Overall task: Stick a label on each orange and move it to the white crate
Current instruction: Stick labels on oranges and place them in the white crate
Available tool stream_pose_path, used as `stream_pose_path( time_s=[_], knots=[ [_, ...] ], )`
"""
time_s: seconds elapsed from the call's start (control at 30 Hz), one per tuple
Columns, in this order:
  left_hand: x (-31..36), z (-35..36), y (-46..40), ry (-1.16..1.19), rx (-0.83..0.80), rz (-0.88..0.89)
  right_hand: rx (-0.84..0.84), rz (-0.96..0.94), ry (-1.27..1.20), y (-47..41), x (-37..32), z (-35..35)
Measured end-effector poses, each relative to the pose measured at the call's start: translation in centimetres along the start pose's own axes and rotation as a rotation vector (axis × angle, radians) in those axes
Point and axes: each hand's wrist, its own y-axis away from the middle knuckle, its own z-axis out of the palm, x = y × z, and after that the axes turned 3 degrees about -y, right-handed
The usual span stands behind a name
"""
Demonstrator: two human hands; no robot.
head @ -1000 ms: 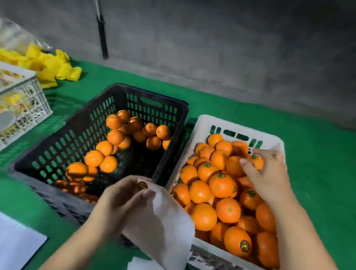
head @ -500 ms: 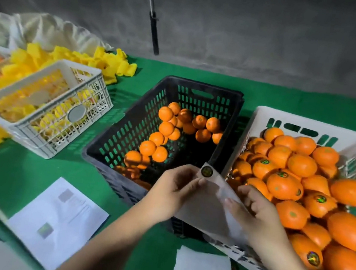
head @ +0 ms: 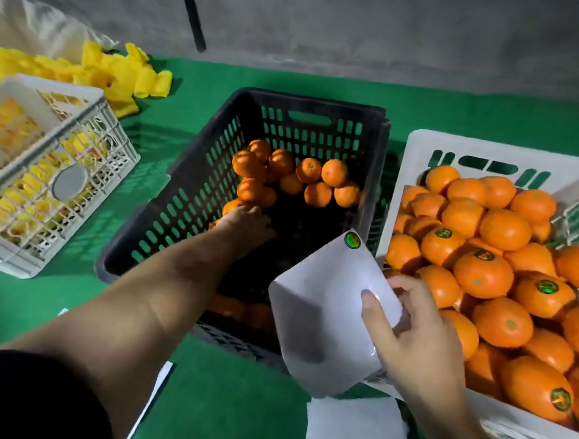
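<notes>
**Reaching for the next orange**

My left hand is down inside the black crate, in the middle of the scene. Its fingers are on the oranges there, but I cannot tell if they are curled round one yet or just touching. The hand hides that part.

My right hand pinches the white sheet, thumb on top and fingers behind. It holds the sheet up just near the gap between the two crates. One round label sits at the far corner of the sheet, ready to peel.

The white crate is on the right. It is nearly full of oranges, and several show a label on top.

I think an orange will feel firm and a bit heavy for its size. The skin is bumpy, so it should not slip much. It is round, so it will roll if I only poke it. I would wrap my fingers round the middle and lift it with the whole hand. Squeezing hard could bruise it, so a soft, sure hold is best.

The label is thin and light and sticky. I would take it by its edge, so it does not fold onto itself. The sheet is floppy, so I would hold it close to the label.

On the left of the green tabletop is a second white crate with yellow things inside.
</notes>
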Motion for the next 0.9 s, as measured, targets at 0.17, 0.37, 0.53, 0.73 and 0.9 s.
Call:
stream_pose_path(
  time_s=[0.17,0.37,0.53,0.73,0.9],
  knots=[
    [-0.2,1.0,-1.0,-0.267,-0.229,-0.086,0.036,-0.005,0.026,0.0,-0.6,0.0],
    [-0.4,-0.4,-0.2,-0.176,-0.263,-0.087,0.014,-0.014,0.071,0.2,-0.8,-0.1],
    [-0.4,-4.8,1.3,0.479,-0.075,-0.255,0.014,-0.041,0.032,0.3,-0.6,0.0],
    [1.7,-11.4,10.3,2.048,0.199,-0.084,-0.006,-0.106,-0.088,0.5,-0.2,-0.2],
    [7.4,-13.1,15.1,2.186,0.173,0.111,-0.029,-0.094,-0.316,1.2,-0.3,-0.6]
  ],
)
